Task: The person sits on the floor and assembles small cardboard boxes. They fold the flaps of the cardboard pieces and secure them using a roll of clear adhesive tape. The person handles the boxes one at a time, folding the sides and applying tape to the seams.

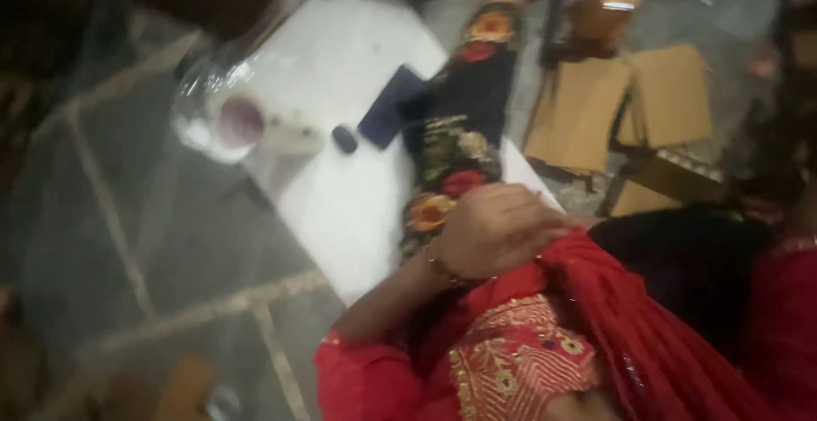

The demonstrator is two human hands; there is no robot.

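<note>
My left hand [494, 229], a thin bangle at its wrist, is closed on a fold of red fabric [596, 293] at my chest. The arm reaches in from the lower left in a red sleeve [366, 370]. Under the hand lies red cloth with gold embroidery [519, 357]. A long strip of black cloth with red and orange flowers [455, 123] runs from just beside the hand across the white table [340, 200] to the top edge. My right hand is out of sight. The whole picture is blurred.
On the table lie a dark blue flat rectangle [387, 106], a small black object [344, 138] and a pinkish round thing in clear plastic [238, 119]. Brown cardboard boxes [587, 106] stand at the right. Grey tiled floor [128, 242] is on the left.
</note>
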